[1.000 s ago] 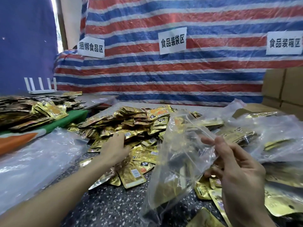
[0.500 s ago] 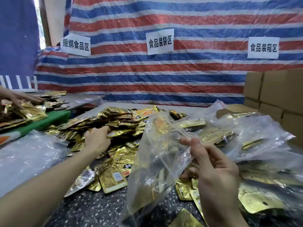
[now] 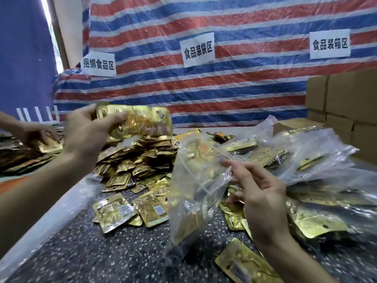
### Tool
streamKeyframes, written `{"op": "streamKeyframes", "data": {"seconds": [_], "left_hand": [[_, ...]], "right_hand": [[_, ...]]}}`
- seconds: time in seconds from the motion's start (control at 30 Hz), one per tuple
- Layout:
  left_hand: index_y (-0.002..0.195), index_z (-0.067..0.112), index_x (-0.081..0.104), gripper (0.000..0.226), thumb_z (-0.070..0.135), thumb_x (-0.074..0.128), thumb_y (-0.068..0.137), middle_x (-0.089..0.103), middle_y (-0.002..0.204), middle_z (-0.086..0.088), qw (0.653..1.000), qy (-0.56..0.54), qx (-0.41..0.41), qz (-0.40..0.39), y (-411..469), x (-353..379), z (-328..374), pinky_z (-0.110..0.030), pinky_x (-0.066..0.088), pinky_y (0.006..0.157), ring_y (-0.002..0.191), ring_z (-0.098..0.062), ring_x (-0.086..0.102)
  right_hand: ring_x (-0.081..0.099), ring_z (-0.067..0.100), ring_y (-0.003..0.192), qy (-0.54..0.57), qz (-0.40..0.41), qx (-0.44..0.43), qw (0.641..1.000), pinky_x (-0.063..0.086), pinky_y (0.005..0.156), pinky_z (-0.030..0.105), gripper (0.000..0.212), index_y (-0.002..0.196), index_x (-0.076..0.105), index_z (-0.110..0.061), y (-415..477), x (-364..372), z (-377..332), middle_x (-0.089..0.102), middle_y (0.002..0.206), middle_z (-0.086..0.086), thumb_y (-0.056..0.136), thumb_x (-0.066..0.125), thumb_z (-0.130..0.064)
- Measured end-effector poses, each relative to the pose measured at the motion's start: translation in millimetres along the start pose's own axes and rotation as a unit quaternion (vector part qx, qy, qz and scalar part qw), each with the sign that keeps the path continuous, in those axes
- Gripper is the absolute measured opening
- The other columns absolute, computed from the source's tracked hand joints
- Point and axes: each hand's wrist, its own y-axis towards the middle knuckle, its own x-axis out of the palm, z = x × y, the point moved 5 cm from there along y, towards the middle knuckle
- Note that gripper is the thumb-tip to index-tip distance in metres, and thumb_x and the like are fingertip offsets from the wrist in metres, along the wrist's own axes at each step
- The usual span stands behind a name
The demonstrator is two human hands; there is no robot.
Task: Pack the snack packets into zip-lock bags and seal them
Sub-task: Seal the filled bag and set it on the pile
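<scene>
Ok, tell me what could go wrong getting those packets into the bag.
1. The right hand pinches only one side of the zip-lock bag, which hangs limp. Its mouth may be too collapsed to take the packets cleanly.
2. The left hand grips the gold packets by one end, high above the pile. Some could slip out and drop back into it.
</scene>
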Motion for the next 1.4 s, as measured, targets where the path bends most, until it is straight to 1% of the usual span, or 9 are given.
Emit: {"op": "streamKeyframes", "data": {"seconds": [0.2,0.43,0.77,0.87,0.93,1.03,1.13,1.27,1.4], "left_hand": [[0.097,0.009,0.071,0.024,0.02,0.077,0.077,0.077,0.082,-0.004,0.994,-0.075,-0.035,-0.078,-36,31,79,-0.022,0.049,0.043,0.065,-0.015,0.073],[0.084,0.003,0.072,0.016,0.012,0.081,0.074,0.076,0.072,-0.008,0.981,0.11,-0.047,-0.154,-58,58,105,-0.023,0.051,0.041,0.058,-0.017,0.072],[0.08,0.0,0.072,0.018,0.016,0.082,0.079,0.071,0.059,-0.006,0.917,0.341,-0.052,-0.202,-46,85,98,-0.02,0.044,0.034,0.043,-0.015,0.066],[0.08,0.01,0.073,0.019,0.025,0.084,0.077,0.073,0.069,-0.002,0.885,0.405,-0.033,-0.228,-47,102,90,-0.027,0.055,0.045,0.057,-0.012,0.069],[0.085,0.015,0.073,0.017,0.028,0.081,0.078,0.07,0.074,0.004,0.858,0.452,-0.003,-0.243,-51,112,81,-0.024,0.052,0.05,0.067,-0.01,0.066],[0.1,0.017,0.071,0.018,0.022,0.072,0.083,0.069,0.087,0.003,0.828,0.483,0.008,-0.283,-58,122,61,-0.025,0.055,0.06,0.077,-0.014,0.065],[0.104,0.02,0.069,0.02,0.013,0.067,0.086,0.064,0.083,0.002,0.797,0.512,0.031,-0.318,-64,128,46,-0.023,0.051,0.058,0.077,-0.016,0.062],[0.085,0.017,0.069,0.006,0.012,0.072,0.081,0.067,0.079,0.0,0.776,0.513,0.083,-0.358,-67,136,38,-0.031,0.054,0.059,0.074,-0.019,0.063],[0.055,0.023,0.051,0.034,0.009,0.071,0.078,0.05,0.06,0.008,0.758,0.481,0.191,-0.396,-72,144,40,-0.029,0.04,0.056,0.06,-0.01,0.049]], "right_hand": [[0.067,0.008,0.072,-0.003,-0.014,-0.001,1.0,0.053,0.049,0.024,0.021,0.08,0.074,-0.019,-1,2,-1,0.076,0.096,-0.006,0.081,0.064,-0.037],[0.066,0.008,0.065,0.008,-0.012,-0.008,1.0,0.05,0.047,0.021,0.027,0.085,0.071,-0.007,-3,3,-5,0.075,0.083,-0.003,0.082,0.064,-0.033],[0.069,0.015,0.067,0.004,-0.049,-0.045,0.998,0.053,0.049,0.026,0.019,0.079,0.076,-0.013,-8,9,-8,0.068,0.111,-0.003,0.083,0.068,-0.031],[0.07,0.017,0.078,-0.019,-0.066,-0.066,0.995,0.054,0.053,0.029,0.02,0.078,0.077,-0.022,-10,12,-10,0.064,0.114,-0.009,0.084,0.07,-0.04],[0.067,0.014,0.094,-0.048,-0.071,-0.088,0.992,0.058,0.062,0.035,0.025,0.077,0.077,-0.025,-10,12,-13,0.059,0.122,-0.013,0.083,0.069,-0.048],[0.058,0.002,0.115,-0.051,-0.088,-0.112,0.988,0.056,0.084,0.026,0.022,0.077,0.079,-0.027,-8,11,-15,0.052,0.135,-0.018,0.083,0.073,-0.047],[0.051,0.005,0.126,-0.052,-0.119,-0.114,0.985,0.051,0.095,0.034,0.023,0.077,0.079,-0.026,-8,12,-14,0.045,0.145,-0.024,0.08,0.069,-0.047],[0.038,0.002,0.141,-0.017,-0.168,-0.09,0.982,0.034,0.104,0.036,0.03,0.067,0.069,-0.019,-6,11,-8,0.044,0.151,-0.02,0.081,0.062,-0.044],[0.041,0.007,0.141,0.039,-0.177,-0.037,0.983,0.03,0.115,0.044,0.017,0.072,0.06,-0.023,0,9,1,0.054,0.146,-0.005,0.085,0.055,-0.032]]}}
